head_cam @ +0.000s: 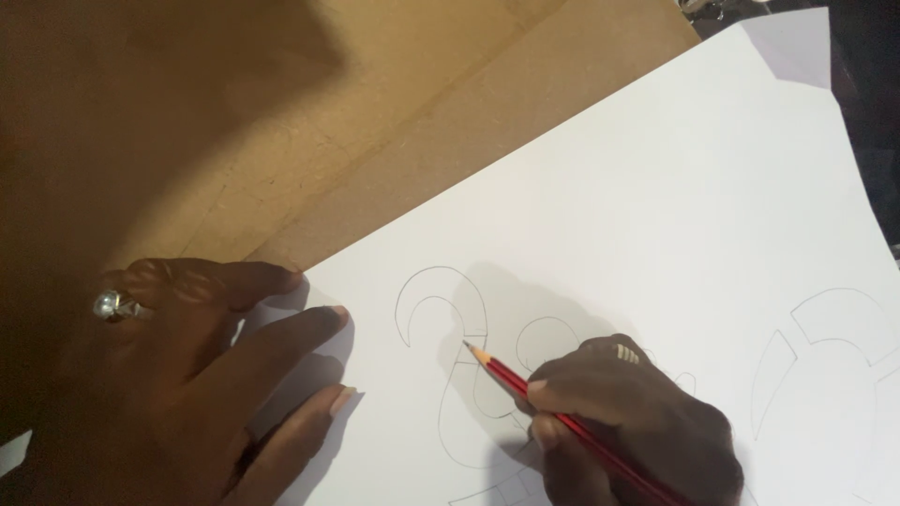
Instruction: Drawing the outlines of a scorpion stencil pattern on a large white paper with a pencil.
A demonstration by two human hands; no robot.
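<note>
Right hand: fingers closed around red pencil, tip on white paper at a curved outline | Left hand: flat, fingers spread, empty, pinning paper's corner on brown board | Risk: lighter pressure could let the sheet slide, skewing the line.

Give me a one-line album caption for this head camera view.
Right hand draws curved outlines with a red pencil on white paper, left hand pressing the sheet flat.

Red pencil slanted, sharpened tip touching white paper sheet with outlined curved shapes
</note>
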